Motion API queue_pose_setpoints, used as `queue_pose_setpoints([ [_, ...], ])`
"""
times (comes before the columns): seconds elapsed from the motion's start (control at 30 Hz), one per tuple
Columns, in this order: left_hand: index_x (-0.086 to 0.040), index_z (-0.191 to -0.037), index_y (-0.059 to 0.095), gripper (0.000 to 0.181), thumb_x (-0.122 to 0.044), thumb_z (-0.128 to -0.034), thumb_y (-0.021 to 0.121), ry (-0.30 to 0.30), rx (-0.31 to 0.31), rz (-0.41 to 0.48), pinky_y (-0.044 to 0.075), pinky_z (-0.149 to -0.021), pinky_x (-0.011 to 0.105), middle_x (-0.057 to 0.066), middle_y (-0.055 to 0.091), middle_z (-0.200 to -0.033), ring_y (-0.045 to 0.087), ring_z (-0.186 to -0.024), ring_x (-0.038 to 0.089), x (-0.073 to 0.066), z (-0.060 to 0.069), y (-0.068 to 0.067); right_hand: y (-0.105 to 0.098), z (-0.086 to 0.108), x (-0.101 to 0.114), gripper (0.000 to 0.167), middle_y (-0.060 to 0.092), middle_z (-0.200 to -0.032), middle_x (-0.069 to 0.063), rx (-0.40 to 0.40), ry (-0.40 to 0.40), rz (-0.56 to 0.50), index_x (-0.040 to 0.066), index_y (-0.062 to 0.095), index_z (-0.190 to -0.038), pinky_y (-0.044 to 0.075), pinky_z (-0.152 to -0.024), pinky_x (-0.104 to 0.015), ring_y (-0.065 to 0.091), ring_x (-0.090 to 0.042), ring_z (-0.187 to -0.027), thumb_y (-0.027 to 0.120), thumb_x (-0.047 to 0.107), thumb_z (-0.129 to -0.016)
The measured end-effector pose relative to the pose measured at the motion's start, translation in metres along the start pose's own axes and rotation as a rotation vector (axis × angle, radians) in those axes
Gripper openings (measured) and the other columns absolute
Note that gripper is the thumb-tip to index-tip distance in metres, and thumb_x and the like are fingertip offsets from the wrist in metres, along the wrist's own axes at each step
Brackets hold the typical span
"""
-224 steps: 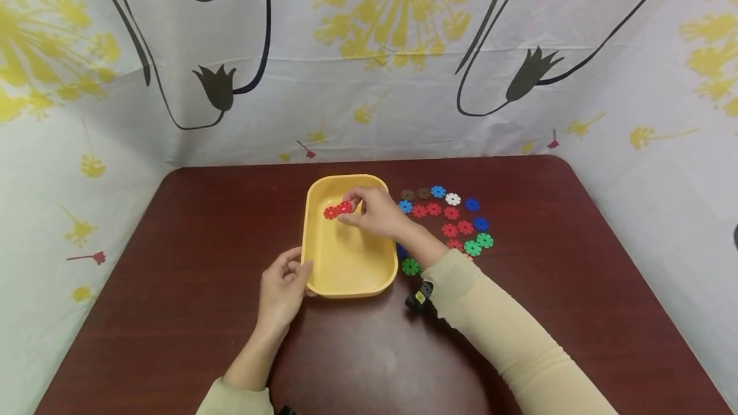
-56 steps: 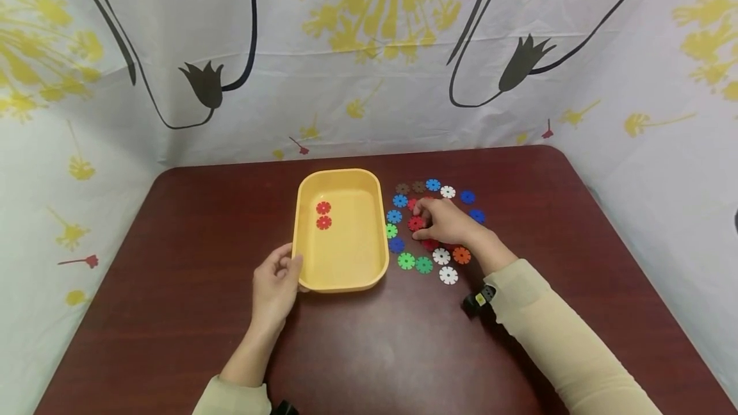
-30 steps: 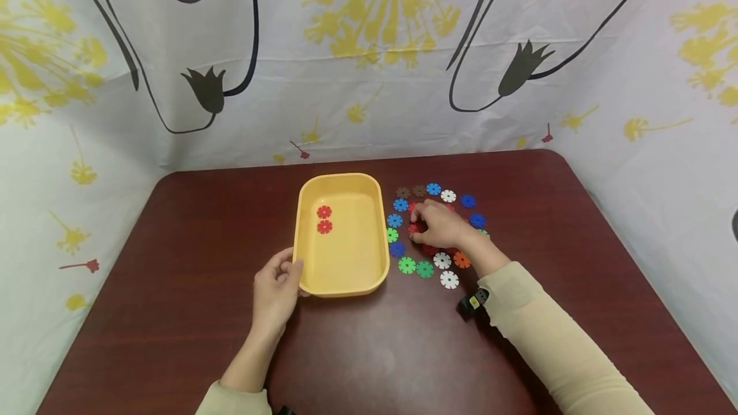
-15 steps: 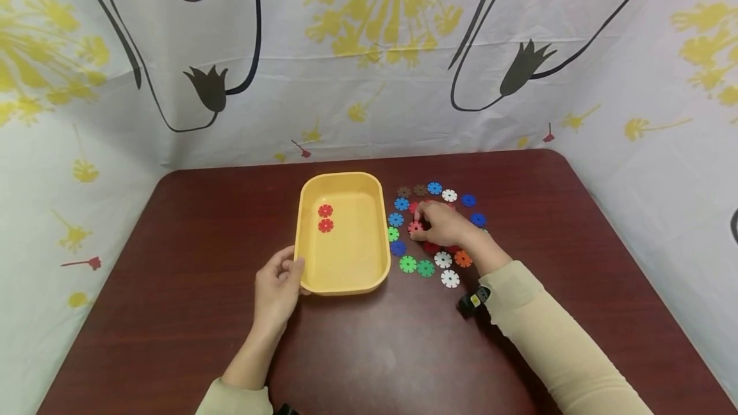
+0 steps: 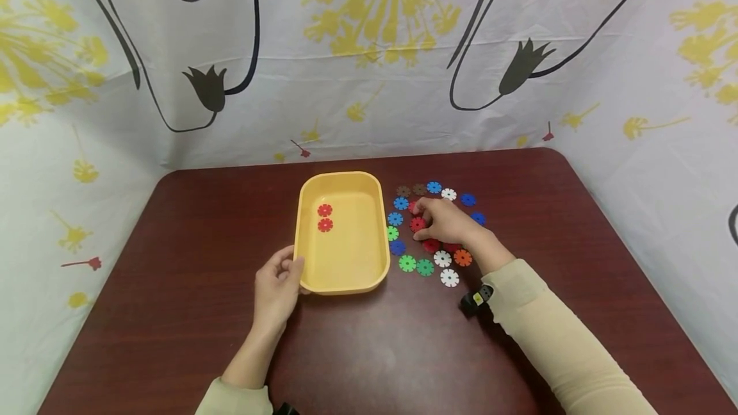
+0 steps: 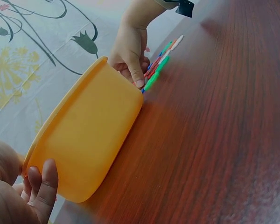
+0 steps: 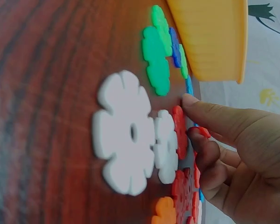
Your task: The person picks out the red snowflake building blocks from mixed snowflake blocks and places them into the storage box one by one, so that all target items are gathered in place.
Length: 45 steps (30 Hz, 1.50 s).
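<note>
Between parted thumb and finger of the right hand (image 5: 446, 221), a red disc (image 5: 418, 224).
Whether they pinch it, I cannot tell; a light edgewise grip should spare neighbouring discs (image 5: 429, 246) on the table (image 5: 340, 357). To its left, the left hand (image 5: 278, 287) holds the yellow tray (image 5: 348, 261).
</note>
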<state>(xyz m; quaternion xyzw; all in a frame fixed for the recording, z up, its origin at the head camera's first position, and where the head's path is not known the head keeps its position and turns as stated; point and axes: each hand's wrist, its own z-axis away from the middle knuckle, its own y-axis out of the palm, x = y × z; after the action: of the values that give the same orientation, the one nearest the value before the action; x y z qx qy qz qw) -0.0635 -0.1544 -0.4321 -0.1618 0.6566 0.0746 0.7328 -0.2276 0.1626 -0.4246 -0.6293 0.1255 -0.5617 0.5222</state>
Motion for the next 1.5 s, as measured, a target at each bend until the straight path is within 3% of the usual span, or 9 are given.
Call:
queue_pose_setpoints([
  [0.23,0.003,-0.133,0.06,0.034,-0.008,-0.1,0.062,0.006,-0.009,0.006,0.058,-0.052,0.025,0.019,0.058,-0.087,0.062,-0.058,0.013,0.0,-0.001,0.001,-0.003,0.0,-0.001,0.034,0.068,-0.084,-0.002,-0.001,-0.037,0.02,0.001,0.066,-0.114,0.058,-0.073,-0.037,0.062,-0.015,-0.073,0.08,0.019,-0.089],
  [0.53,0.003,-0.134,0.06,0.035,-0.01,-0.1008,0.061,0.005,-0.009,-0.006,0.057,-0.052,0.026,0.015,0.058,-0.085,0.06,-0.058,0.014,-0.001,-0.003,0.004,-0.005,-0.003,-0.002,0.035,0.062,-0.073,-0.001,-0.107,-0.074,0.003,0.002,0.067,-0.113,0.054,-0.065,-0.038,0.055,-0.016,-0.06,0.077,0.028,-0.093],
  [0.6,0.003,-0.135,0.059,0.036,-0.01,-0.1011,0.06,0.004,-0.006,-0.009,0.057,-0.052,0.027,0.016,0.058,-0.086,0.06,-0.057,0.014,-0.001,-0.004,0.005,-0.005,-0.003,-0.001,0.038,0.063,-0.075,-0.001,-0.152,-0.077,-0.011,0.001,0.067,-0.116,0.054,-0.08,-0.046,0.056,-0.016,-0.063,0.077,0.029,-0.093],
  [0.7,0.002,-0.135,0.059,0.036,-0.011,-0.1011,0.06,0.004,-0.005,-0.008,0.058,-0.052,0.027,0.017,0.058,-0.087,0.06,-0.057,0.015,-0.001,-0.005,0.005,-0.007,-0.003,0.002,0.038,0.064,-0.081,-0.001,-0.229,-0.081,-0.033,0.002,0.068,-0.116,0.053,-0.083,-0.049,0.057,-0.017,-0.07,0.077,0.03,-0.092],
  [0.77,0.002,-0.134,0.06,0.035,-0.011,-0.101,0.061,0.006,-0.004,-0.005,0.057,-0.052,0.027,0.018,0.058,-0.087,0.06,-0.057,0.015,-0.001,-0.005,0.006,-0.008,-0.003,0.004,0.035,0.064,-0.082,-0.002,-0.28,-0.083,-0.044,0.005,0.069,-0.112,0.054,-0.082,-0.045,0.059,-0.018,-0.073,0.077,0.031,-0.092],
  [0.83,0.001,-0.133,0.061,0.034,-0.01,-0.1009,0.06,0.013,-0.002,-0.003,0.058,-0.052,0.028,0.017,0.057,-0.086,0.06,-0.057,0.014,-0.002,-0.006,0.007,-0.009,-0.003,0.007,0.032,0.063,-0.084,-0.003,-0.314,-0.086,-0.062,0.006,0.069,-0.11,0.054,-0.065,-0.037,0.059,-0.019,-0.074,0.078,0.031,-0.091],
  [0.9,0.001,-0.133,0.061,0.034,-0.009,-0.1008,0.06,0.019,0.002,-0.002,0.058,-0.051,0.029,0.016,0.057,-0.085,0.06,-0.056,0.014,-0.002,-0.006,0.007,-0.01,-0.004,0.009,0.032,0.063,-0.086,-0.003,-0.336,-0.094,-0.077,0.007,0.068,-0.109,0.053,-0.063,-0.033,0.059,-0.019,-0.074,0.078,0.032,-0.091],
  [1.2,0.0,-0.133,0.061,0.034,-0.01,-0.1005,0.06,0.014,-0.001,-0.008,0.058,-0.05,0.029,0.017,0.058,-0.085,0.06,-0.055,0.014,-0.002,-0.006,0.007,-0.009,-0.007,0.03,0.033,0.064,-0.088,-0.003,-0.361,-0.149,-0.144,0.007,0.069,-0.111,0.055,-0.063,-0.032,0.061,-0.018,-0.075,0.079,0.03,-0.09],
  [1.5,0.001,-0.134,0.059,0.036,-0.011,-0.1009,0.061,0.003,-0.009,-0.018,0.057,-0.051,0.027,0.014,0.057,-0.084,0.061,-0.058,0.018,0.002,-0.003,0.003,0.003,-0.015,0.058,0.032,0.065,-0.091,-0.004,-0.318,-0.224,-0.205,0.007,0.069,-0.114,0.05,-0.055,-0.03,0.057,-0.019,-0.068,0.079,0.026,-0.09],
])
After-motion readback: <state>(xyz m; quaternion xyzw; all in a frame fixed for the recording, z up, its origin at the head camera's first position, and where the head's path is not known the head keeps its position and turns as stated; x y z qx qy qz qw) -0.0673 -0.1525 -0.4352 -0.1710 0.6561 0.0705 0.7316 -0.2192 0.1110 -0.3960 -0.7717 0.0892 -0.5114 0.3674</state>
